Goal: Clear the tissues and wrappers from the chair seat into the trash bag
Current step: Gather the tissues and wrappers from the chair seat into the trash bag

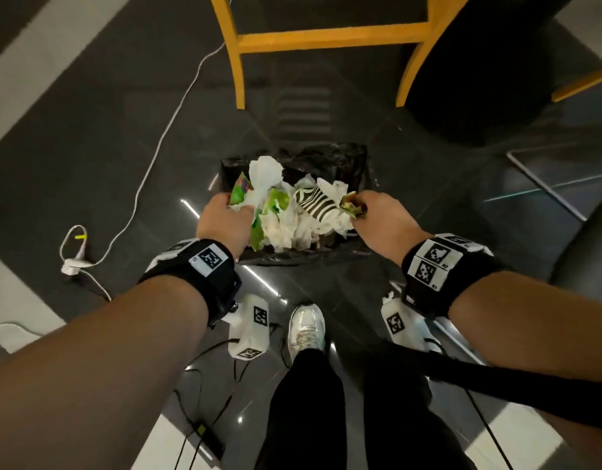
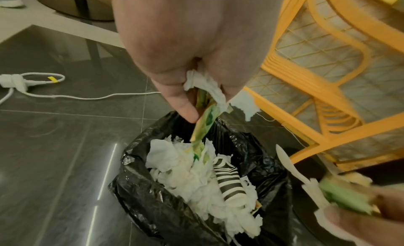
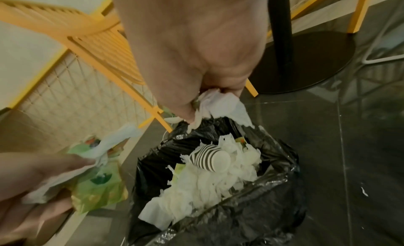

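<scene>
A black trash bag stands open on the floor in front of the yellow chair. It is piled with white tissues and a striped paper cup. My left hand hovers over the bag's left rim and grips a green wrapper bunched with a white tissue. Over the right rim, my right hand grips a crumpled wrapper and a tissue. A white plastic spoon sticks out of that bundle. The chair seat is out of view.
A black round table base sits right of the chair. A white cable with a plug lies on the dark tiles at left. A metal frame is at right. My shoe stands just behind the bag.
</scene>
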### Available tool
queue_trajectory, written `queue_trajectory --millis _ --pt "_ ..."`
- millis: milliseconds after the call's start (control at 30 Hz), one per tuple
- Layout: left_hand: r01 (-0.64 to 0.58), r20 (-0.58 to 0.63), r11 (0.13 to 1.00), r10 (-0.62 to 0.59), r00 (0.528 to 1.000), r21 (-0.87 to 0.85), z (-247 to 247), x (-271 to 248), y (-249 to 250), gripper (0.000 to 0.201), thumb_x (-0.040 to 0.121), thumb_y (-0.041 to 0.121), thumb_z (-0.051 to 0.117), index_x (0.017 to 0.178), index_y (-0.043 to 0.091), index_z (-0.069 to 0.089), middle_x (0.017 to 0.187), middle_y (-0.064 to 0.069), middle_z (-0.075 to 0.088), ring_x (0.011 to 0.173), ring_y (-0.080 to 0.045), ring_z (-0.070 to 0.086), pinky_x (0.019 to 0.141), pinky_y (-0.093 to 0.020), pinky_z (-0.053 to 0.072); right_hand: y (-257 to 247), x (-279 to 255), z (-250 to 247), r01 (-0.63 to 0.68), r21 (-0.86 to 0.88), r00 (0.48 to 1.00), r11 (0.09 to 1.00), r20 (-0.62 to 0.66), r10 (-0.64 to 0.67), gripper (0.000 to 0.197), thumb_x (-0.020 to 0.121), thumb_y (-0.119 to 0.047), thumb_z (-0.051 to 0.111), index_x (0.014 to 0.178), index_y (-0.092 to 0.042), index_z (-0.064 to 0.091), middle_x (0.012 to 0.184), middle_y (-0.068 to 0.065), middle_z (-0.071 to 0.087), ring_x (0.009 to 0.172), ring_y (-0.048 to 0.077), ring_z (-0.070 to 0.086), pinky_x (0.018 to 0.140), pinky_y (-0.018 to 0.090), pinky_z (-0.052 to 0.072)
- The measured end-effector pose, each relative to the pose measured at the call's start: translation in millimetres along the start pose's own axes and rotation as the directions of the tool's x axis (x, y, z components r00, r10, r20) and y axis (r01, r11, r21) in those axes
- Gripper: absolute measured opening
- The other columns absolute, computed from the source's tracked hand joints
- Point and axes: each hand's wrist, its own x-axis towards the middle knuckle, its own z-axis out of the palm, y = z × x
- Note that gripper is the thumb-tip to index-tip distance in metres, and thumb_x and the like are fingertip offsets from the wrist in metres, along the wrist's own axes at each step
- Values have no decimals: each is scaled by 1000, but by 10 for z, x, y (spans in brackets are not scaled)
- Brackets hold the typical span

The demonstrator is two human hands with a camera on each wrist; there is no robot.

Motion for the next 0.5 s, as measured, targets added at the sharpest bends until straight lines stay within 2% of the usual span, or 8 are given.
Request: queue_trajectory --millis 100,167,233,300,400,500 --pt "-51 39 993 47 998 109 61 66 34 31 89 34 59 112 13 63 106 -5 68 98 -29 65 90 -40 54 -100 102 88 -21 51 998 998 -51 23 42 89 -26 63 129 -17 54 119 11 58 107 28 59 90 37 51" --pt "-77 86 987 65 994 138 110 76 73 39 90 44 61 116 16 61 107 -1 65 101 -25 63 87 -34 50 -173 133 107 -33 92 998 995 -43 37 66 87 -33 68 145 -20 39 133 12 49 118 28 54 98 37 46" --pt "-109 137 981 87 987 161 154 67 101 52 87 54 64 123 17 60 113 1 65 105 -22 62 89 -33 49 -211 123 128 -41 106 999 993 12 40 82 86 -36 70 152 -22 24 146 12 37 128 27 47 101 36 42" --pt "-136 170 975 106 980 176 177 64 100 60 84 58 66 129 19 59 117 4 63 109 -18 60 90 -31 48 -189 103 171 -24 142 1000 990 8 23 82 87 -35 70 153 -24 23 149 9 33 128 24 46 99 33 42" --pt "-165 160 971 137 978 173 168 45 108 54 87 56 65 127 21 61 113 6 61 105 -15 58 84 -26 43 -128 86 200 -7 209 999 978 -51 18 78 86 -35 70 151 -25 27 148 6 34 128 22 46 98 31 42" --pt "-168 119 978 153 981 123 186 38 110 39 91 51 62 116 22 67 108 7 67 90 -13 62 75 -27 52 -74 61 207 9 261 998 965 -70 10 70 89 -37 66 149 -25 32 149 4 35 131 20 43 105 34 40"
